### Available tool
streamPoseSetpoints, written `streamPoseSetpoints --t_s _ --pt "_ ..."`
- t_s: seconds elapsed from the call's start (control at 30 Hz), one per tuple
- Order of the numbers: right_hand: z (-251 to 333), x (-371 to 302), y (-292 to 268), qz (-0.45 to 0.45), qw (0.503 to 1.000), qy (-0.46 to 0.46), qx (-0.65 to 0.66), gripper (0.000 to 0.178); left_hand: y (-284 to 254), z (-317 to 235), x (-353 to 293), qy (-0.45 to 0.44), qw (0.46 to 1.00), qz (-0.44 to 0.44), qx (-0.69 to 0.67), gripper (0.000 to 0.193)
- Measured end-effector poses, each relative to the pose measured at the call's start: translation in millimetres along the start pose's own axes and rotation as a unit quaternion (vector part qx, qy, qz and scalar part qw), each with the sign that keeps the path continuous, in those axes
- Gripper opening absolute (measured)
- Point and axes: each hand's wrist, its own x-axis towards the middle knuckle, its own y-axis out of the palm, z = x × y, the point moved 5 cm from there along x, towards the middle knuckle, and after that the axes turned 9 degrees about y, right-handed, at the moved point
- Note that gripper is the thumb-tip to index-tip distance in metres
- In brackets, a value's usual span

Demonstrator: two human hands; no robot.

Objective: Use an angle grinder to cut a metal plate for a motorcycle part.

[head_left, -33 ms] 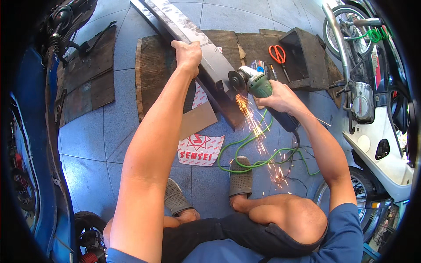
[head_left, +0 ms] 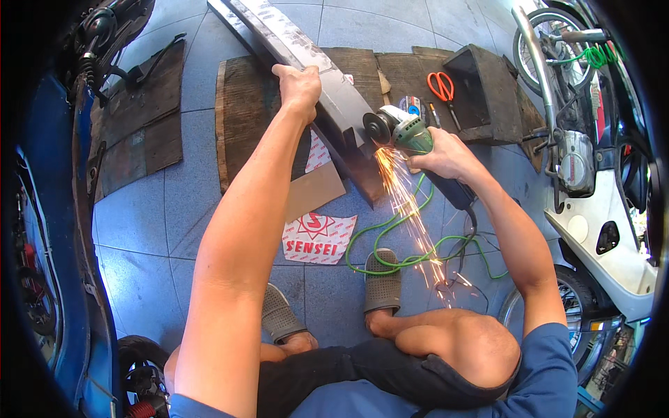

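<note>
My left hand (head_left: 300,89) is closed around the edges of a long grey metal channel (head_left: 341,101), which slants from the far left toward the middle over dark boards. In my right hand (head_left: 449,155) is a green angle grinder (head_left: 418,138), gripped round its body. Its dark disc (head_left: 377,128) meets the channel's right side close to the near end. Orange sparks (head_left: 401,188) stream from there down toward my right foot. The fingers under the channel and behind the grinder are partly hidden.
Dark wooden boards (head_left: 244,132) lie under the channel. Red-handled scissors (head_left: 441,87) rest beside a dark open box (head_left: 488,94). A green cord (head_left: 380,230) loops near my right sandal (head_left: 382,282). Printed card (head_left: 320,240) lies on the tiles. Motorbikes (head_left: 575,164) flank both sides.
The spark stream is denser and reaches farther as one bundle toward my right knee. Both hands, the grinder and the channel look almost unmoved.
</note>
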Motion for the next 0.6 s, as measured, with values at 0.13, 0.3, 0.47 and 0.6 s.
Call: streamPoseSetpoints --t_s 0.13,0.3,0.47,0.6 --pt "-5 5 0 -0.049 0.999 -0.018 -0.006 0.065 3 -2 -3 -0.01 1.0 0.007 -0.002 0.054" --pt "-3 10 -1 -0.011 1.0 -0.009 -0.004 0.062 2 -3 -3 -0.004 1.0 0.007 -0.014 0.054" --pt "-12 24 5 -0.018 1.0 0.013 -0.01 0.074 3 -3 -3 -0.004 1.0 0.0 -0.003 0.053" --pt "-6 25 6 -0.009 1.0 -0.011 -0.007 0.075 2 -6 -11 -0.027 1.0 0.006 0.003 0.053"
